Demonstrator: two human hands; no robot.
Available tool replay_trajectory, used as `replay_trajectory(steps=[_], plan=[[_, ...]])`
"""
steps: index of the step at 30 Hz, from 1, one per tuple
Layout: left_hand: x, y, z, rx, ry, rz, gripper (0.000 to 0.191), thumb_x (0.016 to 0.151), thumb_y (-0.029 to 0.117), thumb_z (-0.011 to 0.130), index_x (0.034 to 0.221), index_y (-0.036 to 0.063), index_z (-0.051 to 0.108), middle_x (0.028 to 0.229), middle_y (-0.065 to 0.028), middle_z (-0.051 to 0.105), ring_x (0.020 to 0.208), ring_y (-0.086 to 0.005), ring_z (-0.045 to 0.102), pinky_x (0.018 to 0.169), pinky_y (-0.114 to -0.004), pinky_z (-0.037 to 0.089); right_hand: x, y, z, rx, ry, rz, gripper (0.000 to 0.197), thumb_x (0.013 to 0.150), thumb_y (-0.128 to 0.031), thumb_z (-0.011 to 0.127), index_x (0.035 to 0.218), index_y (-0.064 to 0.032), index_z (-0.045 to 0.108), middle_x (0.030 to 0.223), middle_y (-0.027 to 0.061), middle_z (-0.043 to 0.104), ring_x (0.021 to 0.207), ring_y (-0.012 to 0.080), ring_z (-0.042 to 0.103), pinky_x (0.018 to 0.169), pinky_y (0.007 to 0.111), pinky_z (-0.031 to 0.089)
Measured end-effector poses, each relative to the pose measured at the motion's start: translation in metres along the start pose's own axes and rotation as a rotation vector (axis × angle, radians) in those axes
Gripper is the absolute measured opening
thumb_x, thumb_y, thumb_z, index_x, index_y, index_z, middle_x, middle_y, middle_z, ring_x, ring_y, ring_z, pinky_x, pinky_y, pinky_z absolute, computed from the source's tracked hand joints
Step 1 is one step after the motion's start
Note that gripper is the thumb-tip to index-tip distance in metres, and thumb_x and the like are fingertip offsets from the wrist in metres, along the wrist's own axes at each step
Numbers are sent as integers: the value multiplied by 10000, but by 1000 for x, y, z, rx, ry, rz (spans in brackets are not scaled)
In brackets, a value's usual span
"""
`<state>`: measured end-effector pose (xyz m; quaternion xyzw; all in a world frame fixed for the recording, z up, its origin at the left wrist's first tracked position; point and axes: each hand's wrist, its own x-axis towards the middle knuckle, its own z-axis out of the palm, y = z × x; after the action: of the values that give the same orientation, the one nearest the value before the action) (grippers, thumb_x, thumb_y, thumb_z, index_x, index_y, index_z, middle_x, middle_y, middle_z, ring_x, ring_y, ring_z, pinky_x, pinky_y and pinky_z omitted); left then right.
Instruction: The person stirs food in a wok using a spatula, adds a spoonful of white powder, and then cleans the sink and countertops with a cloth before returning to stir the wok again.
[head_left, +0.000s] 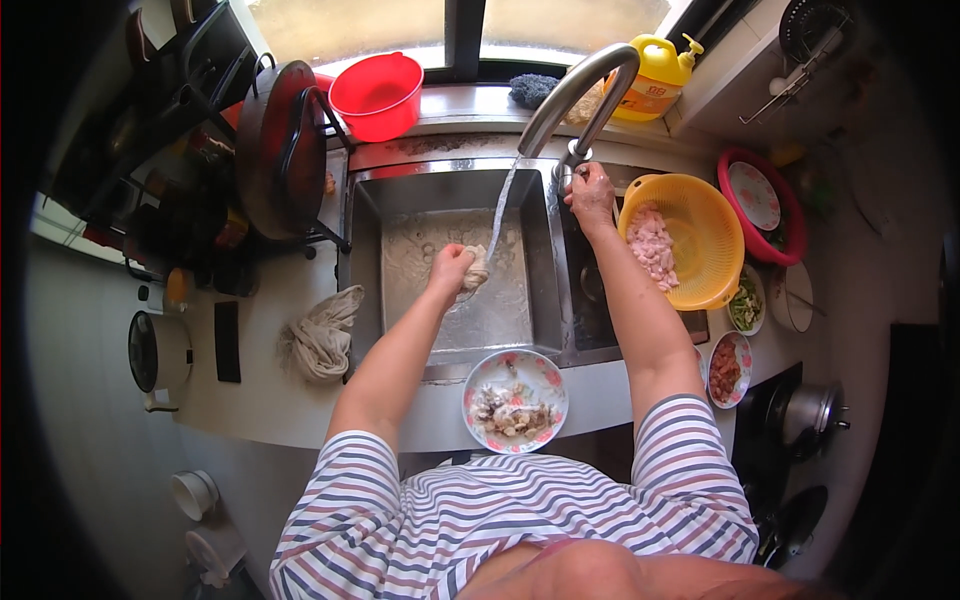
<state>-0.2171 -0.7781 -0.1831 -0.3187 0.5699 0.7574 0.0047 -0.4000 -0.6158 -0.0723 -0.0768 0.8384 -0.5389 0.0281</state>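
Note:
My left hand (452, 271) grips a bunched, light-coloured cloth (475, 268) over the steel sink basin (465, 315). A stream of water (502, 214) falls from the curved faucet (581, 82) and meets the cloth or passes right beside it. At the base of the faucet, my right hand (592, 193) has its fingers closed around the handle, which they mostly hide. Beneath my right forearm, a yellow plastic colander (709, 240) holds pale pink pieces that look like raw meat (651, 244). A floral plate (516, 444) with food scraps rests at the counter's front edge.
Left of the sink lies a crumpled cloth (326, 337), below a rack with a round board (277, 150). A red plastic pot (379, 97) and a yellow soap bottle (649, 82) stand on the sill. Bowls of chopped food (726, 367) and a stove pot (811, 412) are at right.

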Motion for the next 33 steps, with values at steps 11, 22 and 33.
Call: replay_trajectory(steps=[11,22,33], plan=[[-29,60,0,-411,-234,-1,120,825,51,534,939,17,528,900,-77,594,812,-152,596,745,-289,506,-102,22,67,511,-927,538,600,867,-614,333,1157,-119,507,1010,81,626,912,207,607,744,308,481],[-81,56,-20,848,-86,873,477,680,62,619,1146,48,515,1163,-146,481,1097,-324,447,919,-382,388,-115,-1,55,933,-1005,523,323,765,-101,627,1065,-97,507,826,15,561,656,94,533,515,234,443],[-36,126,-32,1445,-272,1679,286,715,197,549,979,87,528,937,-87,504,860,-217,538,729,-322,454,-98,-45,72,446,-1294,614,199,716,-39,631,623,-136,484,502,-62,324,400,42,286,366,213,167]])
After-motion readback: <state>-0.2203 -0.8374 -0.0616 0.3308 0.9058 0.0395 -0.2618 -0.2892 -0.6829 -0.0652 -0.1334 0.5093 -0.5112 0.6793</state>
